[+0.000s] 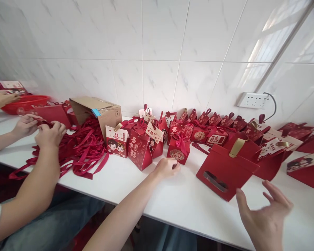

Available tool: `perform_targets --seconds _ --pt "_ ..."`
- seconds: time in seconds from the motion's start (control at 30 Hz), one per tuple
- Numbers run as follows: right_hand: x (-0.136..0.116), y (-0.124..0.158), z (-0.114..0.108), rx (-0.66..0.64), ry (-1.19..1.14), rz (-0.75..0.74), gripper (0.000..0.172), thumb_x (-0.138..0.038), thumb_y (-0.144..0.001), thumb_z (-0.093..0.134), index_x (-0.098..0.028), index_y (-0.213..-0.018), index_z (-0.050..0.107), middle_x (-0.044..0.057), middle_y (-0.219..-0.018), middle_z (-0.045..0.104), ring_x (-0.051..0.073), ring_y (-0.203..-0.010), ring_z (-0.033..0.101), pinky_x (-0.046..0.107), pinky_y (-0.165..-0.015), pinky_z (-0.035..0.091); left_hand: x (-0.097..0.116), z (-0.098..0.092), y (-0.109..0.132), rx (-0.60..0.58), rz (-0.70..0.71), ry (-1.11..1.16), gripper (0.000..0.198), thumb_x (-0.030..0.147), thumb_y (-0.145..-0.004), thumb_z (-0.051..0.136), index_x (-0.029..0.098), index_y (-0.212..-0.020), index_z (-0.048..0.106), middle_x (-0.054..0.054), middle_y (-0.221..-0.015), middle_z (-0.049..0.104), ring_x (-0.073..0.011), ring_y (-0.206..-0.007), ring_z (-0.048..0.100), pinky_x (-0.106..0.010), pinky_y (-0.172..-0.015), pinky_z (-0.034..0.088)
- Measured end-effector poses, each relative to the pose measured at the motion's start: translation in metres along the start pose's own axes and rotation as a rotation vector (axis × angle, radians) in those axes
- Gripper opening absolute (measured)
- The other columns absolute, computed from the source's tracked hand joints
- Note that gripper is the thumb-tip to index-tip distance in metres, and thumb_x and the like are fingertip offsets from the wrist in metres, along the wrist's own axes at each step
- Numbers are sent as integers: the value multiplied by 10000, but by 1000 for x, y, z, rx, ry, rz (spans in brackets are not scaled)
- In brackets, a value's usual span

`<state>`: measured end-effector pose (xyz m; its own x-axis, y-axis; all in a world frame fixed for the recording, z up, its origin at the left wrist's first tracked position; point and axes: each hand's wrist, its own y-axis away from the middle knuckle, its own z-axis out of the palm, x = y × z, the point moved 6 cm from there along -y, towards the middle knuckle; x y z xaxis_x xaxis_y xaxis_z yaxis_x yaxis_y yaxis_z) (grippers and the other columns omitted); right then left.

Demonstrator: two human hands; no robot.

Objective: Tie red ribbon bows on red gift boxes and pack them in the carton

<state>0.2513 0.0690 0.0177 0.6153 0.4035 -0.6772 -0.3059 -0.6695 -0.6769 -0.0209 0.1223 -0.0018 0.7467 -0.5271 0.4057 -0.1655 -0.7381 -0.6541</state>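
My left hand point(167, 168) rests on the white table with its fingers curled in, just in front of a small red gift box point(179, 148) tied with a ribbon bow. Nothing sticks out from those fingers. To the right, my right hand point(268, 211) is raised with thumb and fingers spread, holding nothing. Close to its thumb stands a red gift bag point(225, 170) with a gold clasp point(237, 147) at its top and a clear oval window low on its side. A gap separates this bag from my right hand.
Red gift boxes point(140, 150) line the table point(188, 198) toward the tiled wall. Dark red ribbons point(81, 150) spill from a cardboard box point(110, 116) at left. Beyond them, a co-worker's hands point(51, 134) handle red material near a red basin point(28, 104). A power strip point(252, 100) hangs on the wall.
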Motion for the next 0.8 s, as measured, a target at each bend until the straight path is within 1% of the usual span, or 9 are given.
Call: perform_targets --seconds 0.07,0.13,0.23,0.37,0.43,0.5,0.6,0.7,0.8 --pt "5 -16 14 -21 -37 90 885 -533 -643 672 -60 -1307 326 275 -1306 375 426 -1218 407 618 -973 353 1 -4 0 34 30 -5 362 177 -802 419 178 -468 278 41 -454 356 -61 -414 361 -193 -424 265" --pt "10 -26 26 -84 -84 174 933 -564 -644 656 -80 -1337 263 260 -1293 405 398 -1178 464 594 -964 377 3 -7 0 60 65 -1 375 200 -820 417 175 -477 270 42 -450 349 -57 -404 360 -186 -418 260" --pt "13 -37 40 -186 -127 236 767 -565 -676 637 -139 -1244 347 190 -1127 552 348 -1033 568 537 -872 462 7 -10 0 94 119 22 380 204 -831 436 172 -489 274 43 -450 354 -55 -398 355 -184 -411 262" --pt "5 -47 66 -355 -186 186 462 -558 -703 614 -203 -964 473 123 -969 634 295 -892 616 438 -751 527 20 -16 -2 157 202 84 323 225 -856 445 190 -554 336 42 -494 389 -70 -427 401 -193 -420 324" --pt "0 -48 84 -441 -260 142 408 -540 -724 596 -209 -936 486 108 -956 643 274 -877 622 409 -740 534 29 -20 -8 205 231 118 210 257 -852 453 203 -654 409 15 -609 478 -110 -551 506 -219 -505 429" --pt "-6 -49 100 -501 -328 98 373 -512 -735 588 -205 -926 500 99 -935 646 259 -859 626 398 -743 535 39 -27 -17 284 249 135 103 290 -834 483 200 -790 457 -43 -797 536 -171 -762 566 -287 -660 502" --pt "-20 -49 117 -595 -413 4 297 -449 -741 598 -197 -877 521 71 -868 643 234 -795 628 372 -704 538 52 -37 -34 391 265 128 166 311 -816 542 186 -897 469 -96 -985 517 -219 -963 540 -379 -819 497" --pt "-32 -45 123 -647 -527 -52 246 -410 -760 590 -187 -844 530 51 -811 632 211 -733 621 341 -644 535 58 -42 -50 429 227 163 172 294 -800 589 186 -882 483 -99 -1045 517 -224 -1046 523 -401 -890 472" --pt "-34 -38 125 -660 -589 -26 244 -405 -791 575 -181 -877 528 53 -825 631 202 -729 617 327 -631 532 55 -40 -56 369 157 311 129 242 -806 591 189 -851 482 -74 -1002 573 -177 -955 585 -317 -804 511"
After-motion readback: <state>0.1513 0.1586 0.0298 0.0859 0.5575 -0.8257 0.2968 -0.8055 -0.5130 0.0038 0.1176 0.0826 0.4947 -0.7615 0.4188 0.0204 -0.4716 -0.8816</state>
